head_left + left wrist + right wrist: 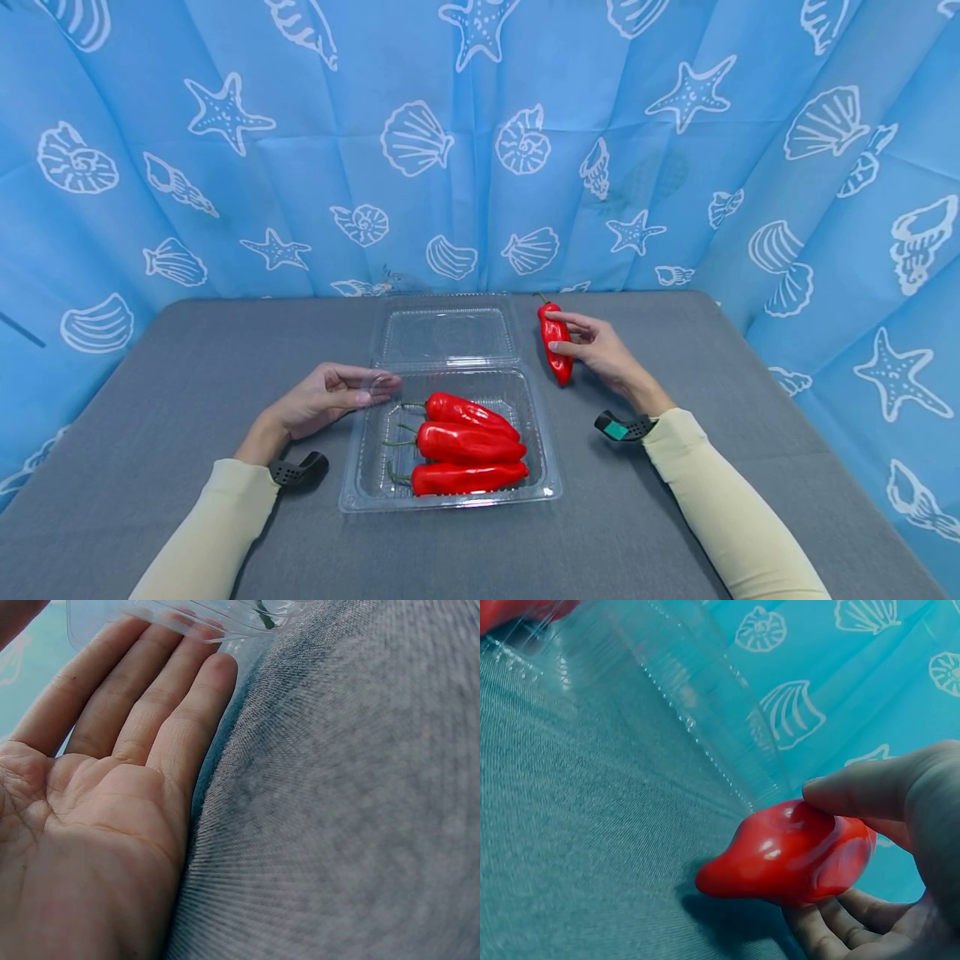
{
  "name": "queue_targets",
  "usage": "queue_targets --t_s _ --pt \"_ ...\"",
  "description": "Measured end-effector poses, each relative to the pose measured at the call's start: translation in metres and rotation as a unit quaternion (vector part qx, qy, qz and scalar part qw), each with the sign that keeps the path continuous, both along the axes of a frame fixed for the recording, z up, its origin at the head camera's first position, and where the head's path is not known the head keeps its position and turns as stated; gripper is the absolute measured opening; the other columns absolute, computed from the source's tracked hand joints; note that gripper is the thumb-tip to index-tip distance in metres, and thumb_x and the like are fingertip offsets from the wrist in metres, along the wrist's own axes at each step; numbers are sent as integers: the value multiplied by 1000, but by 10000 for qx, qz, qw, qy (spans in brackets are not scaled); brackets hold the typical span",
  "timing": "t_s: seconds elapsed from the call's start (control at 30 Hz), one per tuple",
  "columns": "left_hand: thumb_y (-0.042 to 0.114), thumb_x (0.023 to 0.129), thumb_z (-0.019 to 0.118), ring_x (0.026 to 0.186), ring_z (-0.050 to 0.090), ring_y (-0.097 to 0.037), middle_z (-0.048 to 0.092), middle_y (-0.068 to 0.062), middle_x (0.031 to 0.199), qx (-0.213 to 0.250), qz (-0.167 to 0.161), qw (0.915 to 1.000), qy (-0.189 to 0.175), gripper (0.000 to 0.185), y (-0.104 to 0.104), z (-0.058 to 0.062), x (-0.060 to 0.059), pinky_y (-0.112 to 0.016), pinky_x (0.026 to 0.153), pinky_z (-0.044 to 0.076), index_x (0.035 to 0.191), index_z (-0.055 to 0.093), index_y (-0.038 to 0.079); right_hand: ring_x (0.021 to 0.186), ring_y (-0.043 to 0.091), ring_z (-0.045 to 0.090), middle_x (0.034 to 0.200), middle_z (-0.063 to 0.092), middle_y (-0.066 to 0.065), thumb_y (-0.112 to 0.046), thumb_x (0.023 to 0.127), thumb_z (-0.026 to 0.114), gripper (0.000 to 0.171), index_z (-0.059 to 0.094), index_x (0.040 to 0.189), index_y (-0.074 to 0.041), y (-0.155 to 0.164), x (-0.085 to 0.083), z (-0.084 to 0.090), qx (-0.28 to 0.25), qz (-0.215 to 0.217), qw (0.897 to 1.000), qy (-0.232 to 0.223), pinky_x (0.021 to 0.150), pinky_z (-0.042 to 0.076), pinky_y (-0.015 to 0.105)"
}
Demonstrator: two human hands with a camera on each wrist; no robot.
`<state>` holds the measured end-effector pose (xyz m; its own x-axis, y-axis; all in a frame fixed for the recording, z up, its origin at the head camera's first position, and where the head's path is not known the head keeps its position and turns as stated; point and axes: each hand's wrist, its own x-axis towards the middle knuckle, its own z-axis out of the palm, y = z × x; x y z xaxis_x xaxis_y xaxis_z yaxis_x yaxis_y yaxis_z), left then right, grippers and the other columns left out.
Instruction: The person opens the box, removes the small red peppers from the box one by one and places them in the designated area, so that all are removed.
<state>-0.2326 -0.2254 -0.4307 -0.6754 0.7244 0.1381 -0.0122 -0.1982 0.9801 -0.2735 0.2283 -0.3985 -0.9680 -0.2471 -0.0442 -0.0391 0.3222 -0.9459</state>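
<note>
A red pepper [556, 342] is lying on the grey counter [187, 383], just beside the right edge of a clear plastic clamshell box [450, 492]. Its long axis is running away from the person, with the green stem pointing toward the blue seashell curtain [420, 142] and the tapered tip pointing back toward the person. The right hand [600, 346] is gripping it from the right side: the right wrist view is showing the thumb [870, 791] lying over the top of the pepper [791, 855] and the curled fingers [832, 926] cupping it from beneath, so the hand is clamped on the pepper.

The left hand [330, 396] is resting at the left side of the box with its fingers straight and held together, palm turned inward. In the left wrist view the fingertips [217, 664] are touching the box's clear rim [187, 622]; nothing is being held.

Three more red peppers [465, 446] are lying side by side in the box's tray, their long axes running left to right, stems pointing left. The box's lid [446, 333] is lying open behind the tray, toward the curtain.
</note>
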Motion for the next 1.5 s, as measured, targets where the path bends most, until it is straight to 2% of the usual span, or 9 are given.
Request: queue_targets --t_s 0.27,0.53,0.77,1.03,1.3,1.5 --pt "-6 97 58 132 56 -27 61 -20 139 -38 24 10000 -19 43 0 0 0 -36 111 44 139 53 -10 121 38 47 150 42 21 -11 95 69 57 52 150 -12 -1 -1 -3 284 -13 9996 17 88 53 32" --pt "-6 96 58 132 57 -27 61 -19 139 -51 69 10000 -49 44 0 0 0 -37 110 44 139 53 -11 108 33 50 139 49 22 -16 95 71 56 53 148 -12 -3 -2 -8 629 -70 9979 155 78 52 30" --pt "-6 96 58 131 57 -27 60 -20 139 -76 68 9999 -10 44 0 1 1 -37 110 44 139 52 -12 104 33 51 137 50 21 -16 95 71 56 54 148 -14 -4 -2 -11 682 -67 9974 202 75 52 31" --pt "-6 96 59 132 56 -28 60 -21 139 -49 65 10000 -50 45 1 3 2 -37 110 44 139 51 -13 106 35 53 136 50 23 -18 94 72 58 53 149 -16 -6 -1 -11 757 4 9970 178 77 55 31" --pt "-6 96 58 132 56 -29 60 -21 139 -6 38 9999 -117 44 1 3 2 -38 110 44 139 52 -12 101 32 57 131 54 26 -20 95 72 59 52 150 -15 -8 0 -12 787 113 9965 263 74 55 30" --pt "-6 96 58 132 56 -29 60 -21 139 3 40 9999 -97 44 0 3 2 -38 110 44 139 53 -11 102 34 57 132 52 30 -16 96 70 59 49 151 -11 -9 2 -9 877 224 9955 270 77 54 31"
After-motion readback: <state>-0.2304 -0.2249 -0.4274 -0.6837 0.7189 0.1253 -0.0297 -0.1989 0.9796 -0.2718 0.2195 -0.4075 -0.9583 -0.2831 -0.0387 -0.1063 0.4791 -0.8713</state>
